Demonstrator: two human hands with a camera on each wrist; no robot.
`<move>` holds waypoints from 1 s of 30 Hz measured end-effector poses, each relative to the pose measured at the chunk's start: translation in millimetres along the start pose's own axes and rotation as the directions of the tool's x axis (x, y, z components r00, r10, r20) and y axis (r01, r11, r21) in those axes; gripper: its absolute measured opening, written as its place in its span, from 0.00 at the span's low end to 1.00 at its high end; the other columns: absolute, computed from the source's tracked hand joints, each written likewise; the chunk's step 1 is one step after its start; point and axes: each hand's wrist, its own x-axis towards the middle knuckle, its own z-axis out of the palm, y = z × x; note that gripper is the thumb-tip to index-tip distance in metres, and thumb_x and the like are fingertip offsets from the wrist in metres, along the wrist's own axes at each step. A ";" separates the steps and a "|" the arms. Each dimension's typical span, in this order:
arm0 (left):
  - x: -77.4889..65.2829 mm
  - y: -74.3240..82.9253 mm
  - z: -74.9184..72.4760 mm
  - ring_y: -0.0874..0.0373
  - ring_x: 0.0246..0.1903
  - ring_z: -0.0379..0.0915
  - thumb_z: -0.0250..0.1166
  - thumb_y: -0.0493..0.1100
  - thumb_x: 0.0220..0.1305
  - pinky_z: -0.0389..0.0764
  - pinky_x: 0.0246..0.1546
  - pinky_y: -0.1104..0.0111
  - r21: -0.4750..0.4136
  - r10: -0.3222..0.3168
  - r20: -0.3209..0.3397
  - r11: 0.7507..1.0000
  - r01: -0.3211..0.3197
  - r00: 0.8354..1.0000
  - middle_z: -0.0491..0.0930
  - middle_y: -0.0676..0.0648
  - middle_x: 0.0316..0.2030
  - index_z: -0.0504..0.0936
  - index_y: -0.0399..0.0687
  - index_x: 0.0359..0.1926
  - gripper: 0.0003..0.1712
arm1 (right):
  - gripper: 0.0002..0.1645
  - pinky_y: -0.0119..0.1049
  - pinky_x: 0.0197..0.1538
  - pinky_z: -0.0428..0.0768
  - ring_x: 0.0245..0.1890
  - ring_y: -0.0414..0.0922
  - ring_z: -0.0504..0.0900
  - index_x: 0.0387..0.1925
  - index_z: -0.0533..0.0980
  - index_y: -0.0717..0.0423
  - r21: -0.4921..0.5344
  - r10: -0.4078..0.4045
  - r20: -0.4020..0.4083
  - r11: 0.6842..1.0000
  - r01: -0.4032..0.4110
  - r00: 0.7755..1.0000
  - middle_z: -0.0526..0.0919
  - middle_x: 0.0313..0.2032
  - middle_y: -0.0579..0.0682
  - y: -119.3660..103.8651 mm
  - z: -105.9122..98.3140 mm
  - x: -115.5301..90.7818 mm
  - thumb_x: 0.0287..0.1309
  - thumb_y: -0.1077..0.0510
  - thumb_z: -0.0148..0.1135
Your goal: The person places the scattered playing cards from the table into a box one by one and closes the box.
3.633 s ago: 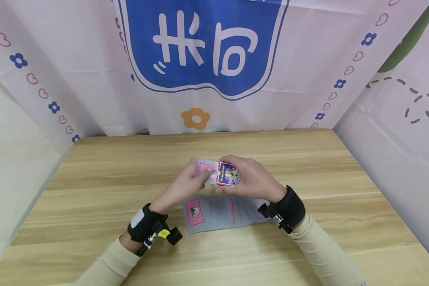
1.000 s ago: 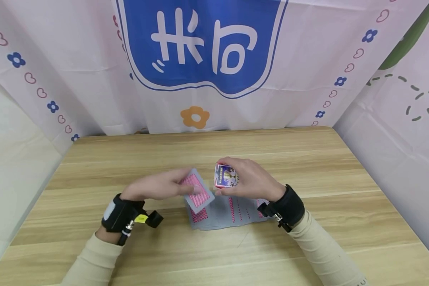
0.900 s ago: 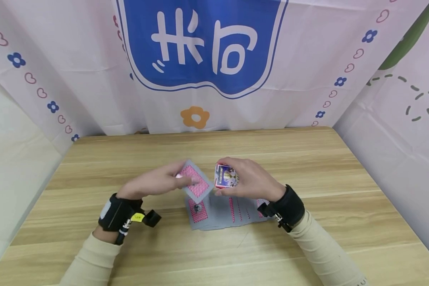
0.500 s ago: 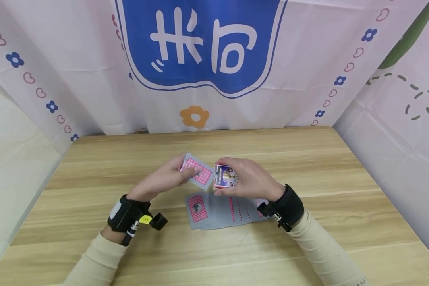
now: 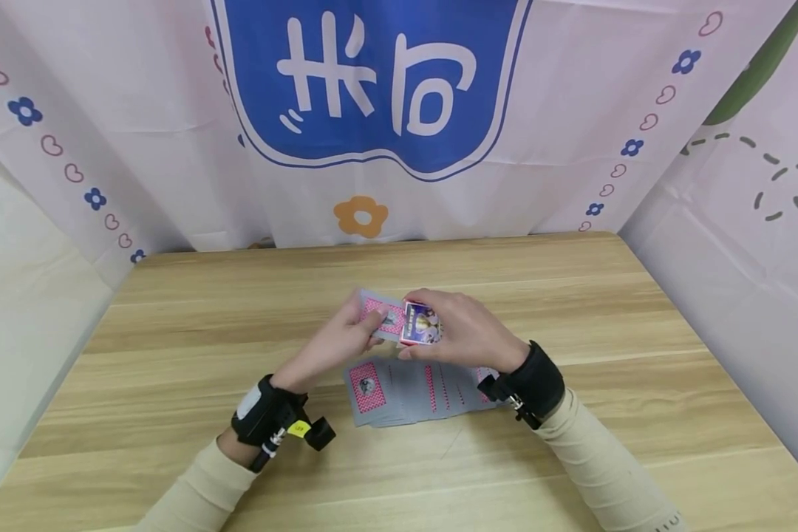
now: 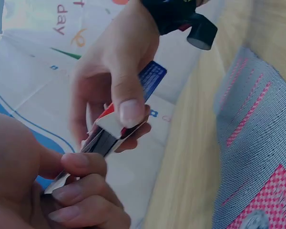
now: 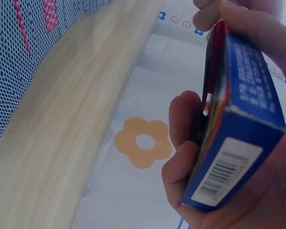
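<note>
Playing cards [image 5: 375,304] with pink-checked backs are pinched between the thumb and fingers of my left hand [image 5: 332,341]. Their right end meets the open end of a small card box [image 5: 420,324], blue and red with a gold picture. My right hand [image 5: 473,329] grips that box. Seen from the left wrist, the cards reach the mouth of the box [image 6: 108,125], mostly hidden by fingers; how far they go in I cannot tell. The right wrist view has the blue box [image 7: 252,90] with its barcode end toward the camera. Below the hands lies a row of overlapping cards [image 5: 408,395].
All this happens over a wooden table [image 5: 239,295]. Behind it hangs a white cloth [image 5: 492,199] with a blue emblem and an orange flower. Pale cloth walls [image 5: 718,258] stand at both sides. Black camera straps [image 5: 266,414] circle the wrists.
About a second ago the held cards were tilted and apart from the box. My left hand has turned them straighter and moved right, up to the box's open end. My right hand has hardly moved.
</note>
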 end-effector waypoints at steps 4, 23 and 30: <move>0.1 2.3 4.3 0.55 0.34 0.67 0.42 0.52 0.86 0.69 0.38 0.67 0.039 -0.007 0.069 0.999 0.005 0.998 0.70 0.48 0.36 0.65 0.44 0.67 0.21 | 0.47 0.29 0.40 0.80 0.38 0.37 0.80 0.67 0.75 0.54 0.005 -0.018 0.000 1.000 0.018 1.000 0.87 0.51 0.47 -0.6 0.4 1.1 0.51 0.38 0.82; -1.4 5.7 -12.2 0.53 0.36 0.76 0.60 0.46 0.79 0.74 0.36 0.69 0.125 -0.017 -0.046 0.992 0.023 0.999 0.85 0.46 0.34 0.88 0.42 0.44 0.14 | 0.48 0.29 0.39 0.80 0.37 0.36 0.80 0.67 0.74 0.53 0.034 0.009 0.014 0.999 -0.009 1.000 0.86 0.49 0.46 -2.6 -2.5 -1.3 0.51 0.37 0.81; 0.8 0.3 -4.8 0.54 0.36 0.76 0.61 0.49 0.78 0.74 0.37 0.67 0.143 0.000 -0.038 0.990 0.006 0.999 0.84 0.45 0.33 0.86 0.40 0.41 0.17 | 0.47 0.30 0.39 0.81 0.38 0.37 0.81 0.67 0.74 0.53 0.031 0.005 0.022 0.999 -0.006 1.000 0.86 0.49 0.47 -2.5 -0.9 -1.4 0.51 0.37 0.81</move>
